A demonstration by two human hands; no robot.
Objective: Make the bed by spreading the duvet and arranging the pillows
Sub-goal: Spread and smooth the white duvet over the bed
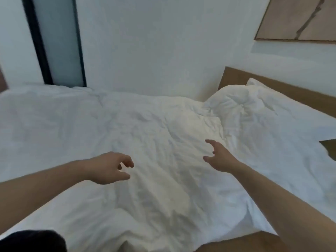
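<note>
Above the rumpled duvet (145,133), both hands (111,168) (221,158) hover loosely spread, holding nothing.

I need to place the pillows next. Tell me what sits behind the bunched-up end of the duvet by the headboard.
A white pillow corner pokes up behind the bunched duvet, against the wooden headboard. The rest of that pillow, and any others, are hidden by the duvet.

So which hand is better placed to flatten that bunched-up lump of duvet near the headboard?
Probably the right hand. It hovers open over the duvet on the side nearer the bunched lump by the headboard. The left hand hangs farther from it, fingers loosely curled.
</note>
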